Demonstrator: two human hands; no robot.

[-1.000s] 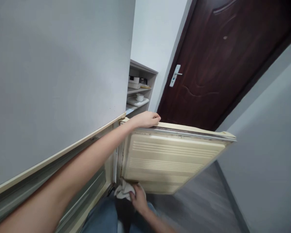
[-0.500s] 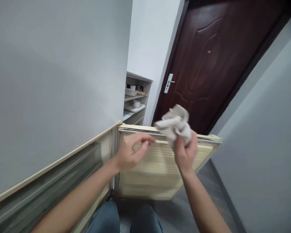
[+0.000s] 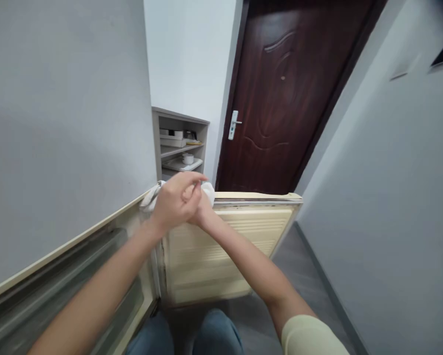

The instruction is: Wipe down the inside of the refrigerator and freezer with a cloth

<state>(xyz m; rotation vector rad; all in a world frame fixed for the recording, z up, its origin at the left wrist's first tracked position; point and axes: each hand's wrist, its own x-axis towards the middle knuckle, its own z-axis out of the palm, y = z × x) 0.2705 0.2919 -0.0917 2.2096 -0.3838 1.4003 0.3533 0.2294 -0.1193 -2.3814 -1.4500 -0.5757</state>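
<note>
Both of my hands meet above the hinge corner of an open cream door [image 3: 236, 231] with a ribbed inner panel. My left hand [image 3: 173, 204] is closed over a pale grey cloth [image 3: 150, 198], whose ends stick out on both sides of my hands. My right hand [image 3: 201, 209] lies mostly hidden behind the left one and grips the same cloth. The cloth sits at the top edge of the cream cabinet [image 3: 132, 219], right where the door joins it.
A grey wall fills the left. A grey shelf unit [image 3: 180, 145] with white dishes stands behind the cabinet. A dark brown entrance door [image 3: 280, 98] with a metal handle is beyond. Grey floor [image 3: 299, 276] runs along the right wall. My knees in jeans [image 3: 192, 335] show below.
My left hand left the door's top edge. My right hand lifted the cloth from the door's bottom corner, and both hands brought it left to the hinge corner. The view panned right.
</note>
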